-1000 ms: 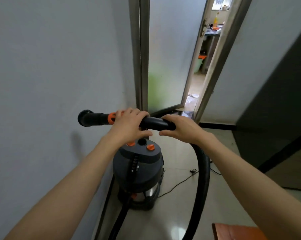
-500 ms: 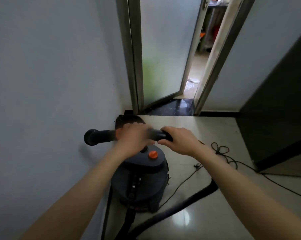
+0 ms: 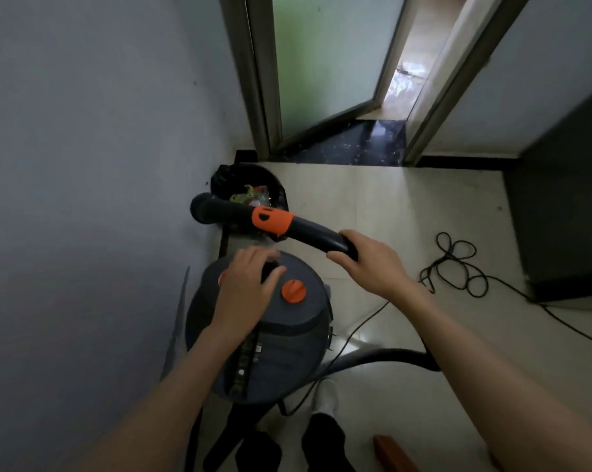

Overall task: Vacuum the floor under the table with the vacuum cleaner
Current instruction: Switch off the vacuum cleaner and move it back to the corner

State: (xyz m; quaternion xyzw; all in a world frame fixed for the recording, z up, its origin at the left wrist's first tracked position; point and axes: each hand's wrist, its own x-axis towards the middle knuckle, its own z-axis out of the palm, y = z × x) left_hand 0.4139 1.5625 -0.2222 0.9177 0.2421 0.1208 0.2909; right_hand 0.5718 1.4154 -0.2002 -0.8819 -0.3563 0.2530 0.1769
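1. The vacuum cleaner, a dark grey drum with an orange knob on its lid, stands on the pale floor against the wall, just below frame centre.
2. The left hand lies on the lid at the knob's 9 o'clock, fingers curled over the dark handle at the top; whether they close fully round it I cannot tell; its forearm rises from 7 o'clock.
3. The right hand grips the black wand, fingers and thumb wrapped round its near end; the wand, with an orange collar, points toward 10 o'clock; the forearm enters from 4 o'clock.
4. The hose curves off at the drum's 4 o'clock.
5. At the drum's 12 o'clock a black bin holds green and pale scraps.
6. A tangled cord lies at 3 o'clock; an open doorway is at 1 o'clock.
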